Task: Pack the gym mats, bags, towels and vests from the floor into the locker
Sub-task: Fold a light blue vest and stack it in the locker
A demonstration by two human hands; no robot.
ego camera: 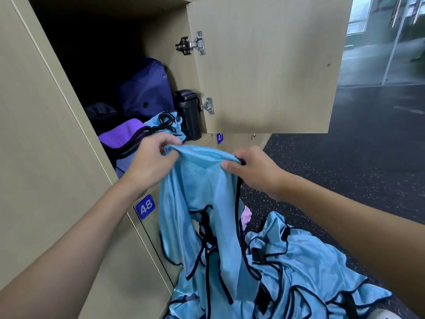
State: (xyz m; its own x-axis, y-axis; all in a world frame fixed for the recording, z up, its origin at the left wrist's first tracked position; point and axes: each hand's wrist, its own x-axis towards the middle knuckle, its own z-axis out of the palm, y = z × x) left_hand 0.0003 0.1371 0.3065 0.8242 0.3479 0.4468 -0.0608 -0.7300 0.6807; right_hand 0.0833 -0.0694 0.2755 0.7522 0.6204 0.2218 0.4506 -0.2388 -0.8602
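Both hands (left hand (150,158), right hand (254,168)) pinch the blue vest (202,203), hanging lengthwise.

A light-blue, black-trimmed vest (202,180) hangs before the open locker (161,31), other vests (299,263) heaped below

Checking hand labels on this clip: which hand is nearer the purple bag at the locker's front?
Left. The left hand grips the blue vest just beside the purple bag; the right hand grips the vest's other end, farther right.
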